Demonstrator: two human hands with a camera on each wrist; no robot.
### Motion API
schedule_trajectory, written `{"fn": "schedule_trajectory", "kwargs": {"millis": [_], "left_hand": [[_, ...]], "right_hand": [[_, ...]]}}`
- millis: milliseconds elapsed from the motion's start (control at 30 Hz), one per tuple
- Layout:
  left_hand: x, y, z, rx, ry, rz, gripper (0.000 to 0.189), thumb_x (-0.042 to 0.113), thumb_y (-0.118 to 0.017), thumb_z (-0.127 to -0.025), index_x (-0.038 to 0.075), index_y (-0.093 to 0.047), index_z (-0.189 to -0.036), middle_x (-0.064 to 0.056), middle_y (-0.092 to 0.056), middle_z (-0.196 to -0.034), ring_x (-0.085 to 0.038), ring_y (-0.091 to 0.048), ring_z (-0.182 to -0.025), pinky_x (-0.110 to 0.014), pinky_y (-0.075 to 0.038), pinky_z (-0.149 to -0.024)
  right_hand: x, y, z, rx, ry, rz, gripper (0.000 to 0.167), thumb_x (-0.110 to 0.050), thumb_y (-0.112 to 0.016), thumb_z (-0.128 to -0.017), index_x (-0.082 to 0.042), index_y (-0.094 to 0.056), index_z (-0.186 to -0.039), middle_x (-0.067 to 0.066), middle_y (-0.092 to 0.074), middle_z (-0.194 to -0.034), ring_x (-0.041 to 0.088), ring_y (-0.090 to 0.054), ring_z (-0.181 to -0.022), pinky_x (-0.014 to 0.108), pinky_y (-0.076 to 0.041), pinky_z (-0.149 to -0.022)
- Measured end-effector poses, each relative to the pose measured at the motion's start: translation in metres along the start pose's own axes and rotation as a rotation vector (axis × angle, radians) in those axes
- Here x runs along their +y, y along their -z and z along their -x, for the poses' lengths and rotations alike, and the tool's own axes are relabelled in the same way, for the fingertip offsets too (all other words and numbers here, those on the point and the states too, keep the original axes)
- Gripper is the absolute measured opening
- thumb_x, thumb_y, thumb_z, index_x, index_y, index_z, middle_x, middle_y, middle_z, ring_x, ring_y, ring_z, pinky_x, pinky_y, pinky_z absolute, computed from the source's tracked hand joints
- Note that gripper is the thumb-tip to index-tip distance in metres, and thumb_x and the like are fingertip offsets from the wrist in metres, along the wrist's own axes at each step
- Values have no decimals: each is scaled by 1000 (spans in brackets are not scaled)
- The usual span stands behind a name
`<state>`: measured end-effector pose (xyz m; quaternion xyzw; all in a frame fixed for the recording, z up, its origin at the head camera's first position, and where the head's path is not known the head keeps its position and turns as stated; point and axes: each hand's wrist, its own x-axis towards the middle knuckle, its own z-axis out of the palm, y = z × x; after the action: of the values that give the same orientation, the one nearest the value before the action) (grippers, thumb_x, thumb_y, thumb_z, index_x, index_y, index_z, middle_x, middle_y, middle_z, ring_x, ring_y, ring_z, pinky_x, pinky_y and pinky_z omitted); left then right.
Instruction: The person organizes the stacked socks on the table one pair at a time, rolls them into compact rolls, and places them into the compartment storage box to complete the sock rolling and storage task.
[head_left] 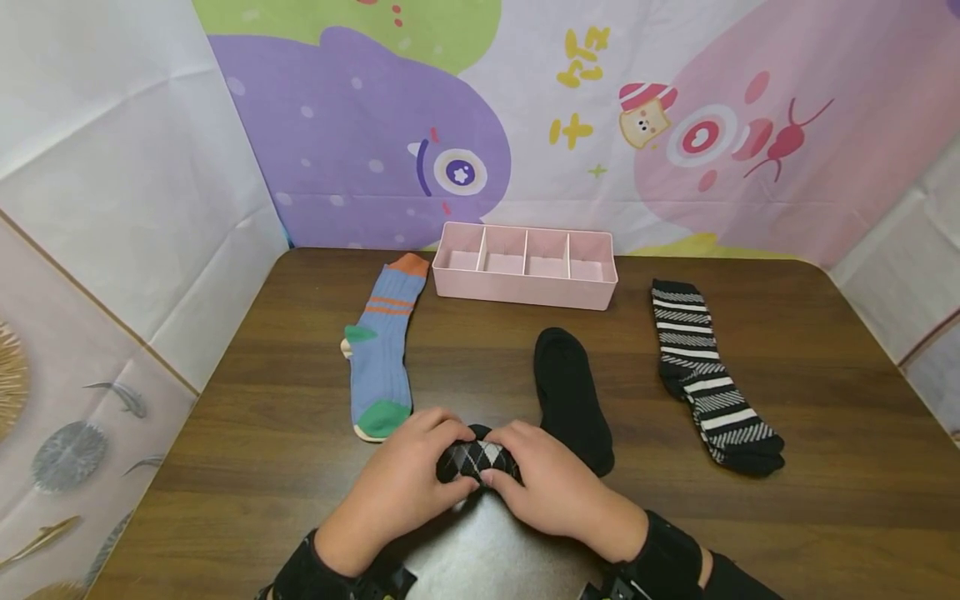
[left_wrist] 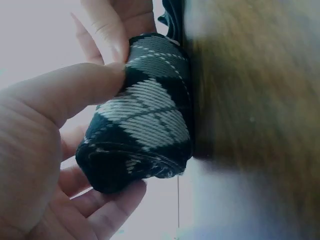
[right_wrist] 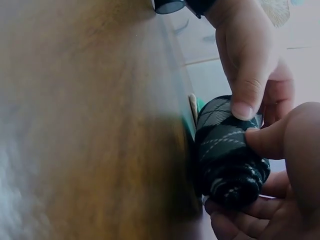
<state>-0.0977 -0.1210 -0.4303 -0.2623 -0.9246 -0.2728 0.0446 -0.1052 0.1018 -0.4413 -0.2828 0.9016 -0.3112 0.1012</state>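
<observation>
Both hands hold a rolled-up argyle sock (head_left: 478, 459), black with grey and white diamonds, low over the table's front middle. My left hand (head_left: 408, 467) grips its left end, thumb on the near side and fingers over the far side. On the other end my right hand (head_left: 553, 483) has the same kind of grip, and the two thumbs nearly meet. The left wrist view shows the roll (left_wrist: 145, 110) close up, its layers wound tight at the end. In the right wrist view the roll (right_wrist: 227, 150) sits against the wooden surface between both thumbs.
A pink box (head_left: 525, 287) with several compartments stands at the table's back edge. Left lies a blue sock (head_left: 382, 342) with green and orange parts. A plain black sock (head_left: 573, 400) lies right of the hands, and black-and-white striped socks (head_left: 708, 375) lie farther right.
</observation>
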Motion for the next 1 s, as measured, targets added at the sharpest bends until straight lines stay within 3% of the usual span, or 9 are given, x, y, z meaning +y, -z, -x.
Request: {"fn": "schedule_trajectory", "kwargs": {"millis": [167,267,367,533,700,800,900,1000], "left_hand": [[-1,0,2,1,-11,-9,44,26,-92,-76,15,-71,-113,5,-60,-112,-9,-60,-96,-30,-53,-81],[-1,0,2,0,-12,-11,39,26,-90,-79,14,-71,-111,6,-61,-107,-9,-60,-91,-30,-53,-78],[-1,0,2,-52,8,-1,35,27,-85,-87,12,-69,-114,3,-63,-107,-12,-62,-95,-34,-53,-81],[-1,0,-1,-171,75,33,31,27,-72,-99,8,-63,-122,-5,-65,-113,-19,-63,-104,-42,-52,-88],[-2,-1,-2,-215,102,71,27,24,-63,-104,5,-60,-124,-8,-66,-115,-21,-64,-106,-44,-52,-88],[-1,-3,-2,-202,90,59,25,23,-61,-105,6,-62,-122,-8,-65,-116,-22,-63,-108,-44,-51,-90],[-1,-4,-1,-146,57,15,26,23,-65,-103,5,-66,-122,-10,-63,-121,-28,-59,-113,-47,-48,-95],[-1,-3,0,-94,34,-29,26,23,-68,-101,6,-70,-121,-8,-62,-117,-26,-58,-108,-45,-49,-93]], "right_hand": [[1,1,-1,-21,-31,-59,36,-34,-60,-105,-12,-59,-133,3,-63,-126,14,-60,-110,41,-51,-93],[1,0,-1,-2,-24,-54,33,-33,-60,-105,-13,-56,-131,3,-65,-122,12,-61,-103,38,-52,-88],[1,-1,0,36,-3,-11,33,-33,-62,-104,-12,-56,-130,2,-64,-120,11,-60,-101,36,-52,-86],[0,-2,1,119,70,94,43,-29,-79,-93,-14,-60,-129,0,-60,-120,12,-57,-104,35,-51,-90],[-1,-2,0,128,109,170,47,-27,-84,-89,-14,-63,-129,-2,-62,-119,14,-58,-108,38,-51,-93],[-1,-1,1,113,106,191,46,-31,-82,-90,-14,-64,-129,-2,-64,-116,14,-58,-105,37,-51,-91],[-1,-1,1,92,100,200,45,-33,-79,-93,-13,-64,-130,-2,-64,-115,14,-59,-104,38,-51,-89],[0,-1,1,76,91,199,43,-32,-77,-94,-12,-64,-129,-1,-65,-116,14,-59,-104,38,-51,-89]]}}
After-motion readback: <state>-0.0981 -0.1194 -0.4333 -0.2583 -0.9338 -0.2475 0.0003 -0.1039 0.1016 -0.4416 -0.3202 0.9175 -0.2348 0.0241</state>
